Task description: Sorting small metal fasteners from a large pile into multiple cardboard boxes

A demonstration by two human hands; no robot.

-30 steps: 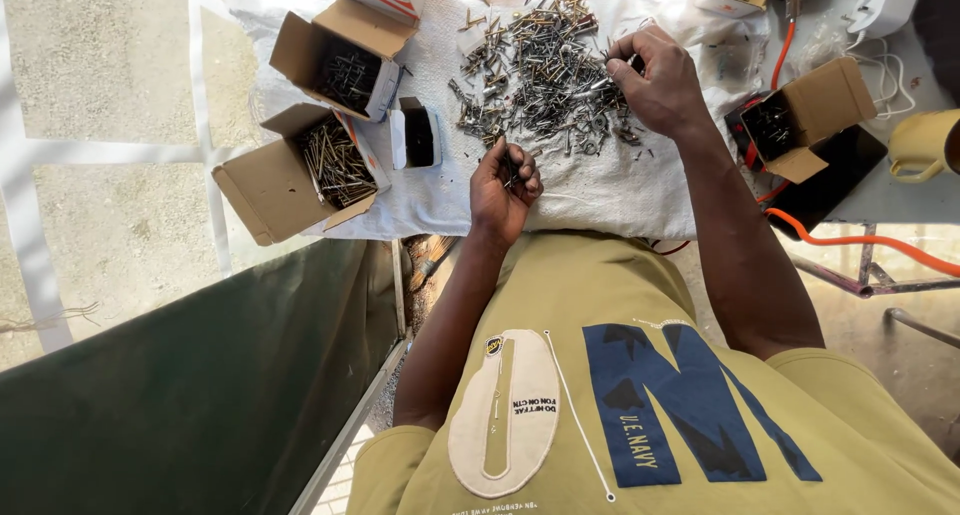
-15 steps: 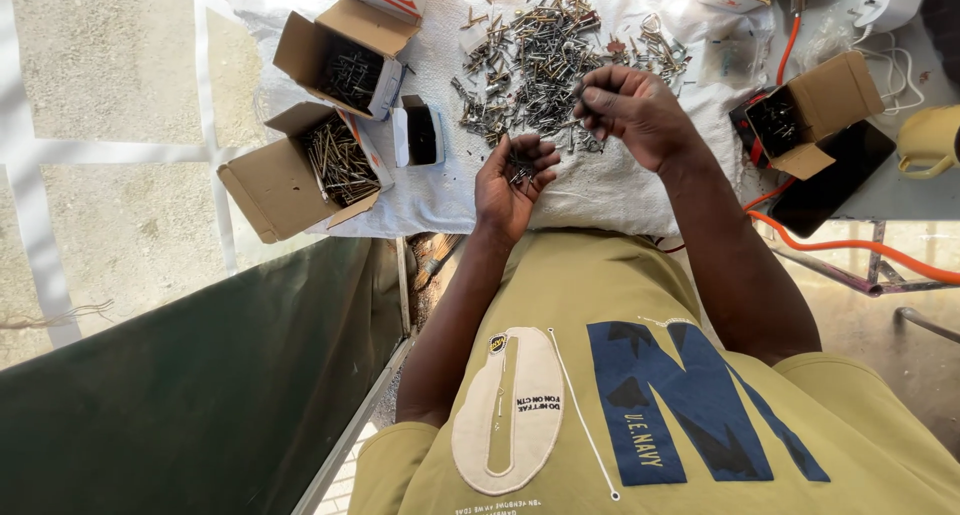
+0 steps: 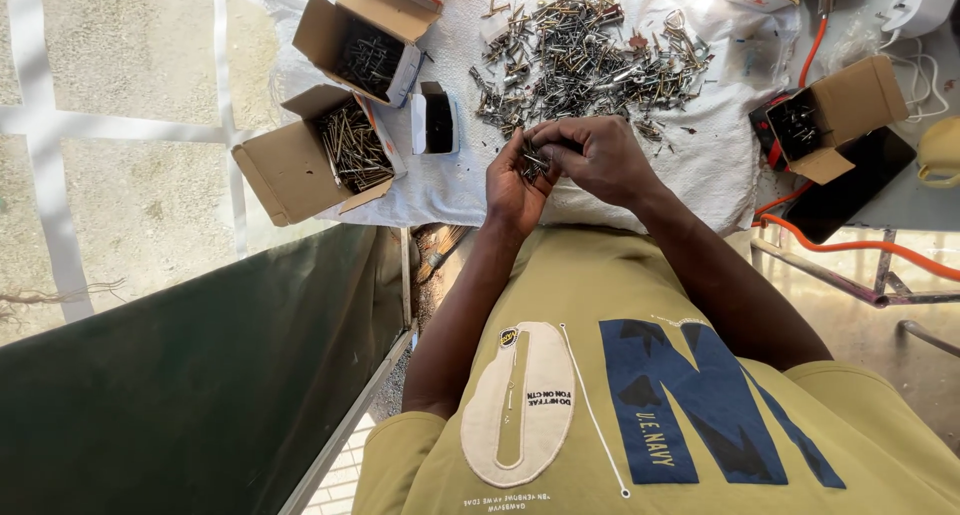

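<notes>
The left hand [image 3: 515,180] is cupped palm-up at the near edge of the table, cradling a small bunch of screws [image 3: 533,160] in its palm. The right hand [image 3: 600,160] meets it from the right, fingertips pinched down into that bunch, though whether they actually grip a screw is hard to tell from this angle. Just beyond both hands a wide heap of loose screws and metal fittings [image 3: 590,55] lies spread on a white cloth [image 3: 450,180] that covers the table top. To the left of the heap sit two open brown cardboard boxes: the nearer one [image 3: 300,155] hangs over the cloth's left edge and holds long pale screws, while the farther one [image 3: 355,40] holds darker screws. Between the nearer box and the heap stands a small white box [image 3: 433,120] with a dark inside. At the right, a further open cardboard box with a red side [image 3: 830,115] holds dark screws, next to a flat black slab [image 3: 850,185]. An orange cable [image 3: 860,245] runs below it, and a white charger [image 3: 915,5] lies at the far right corner.
</notes>
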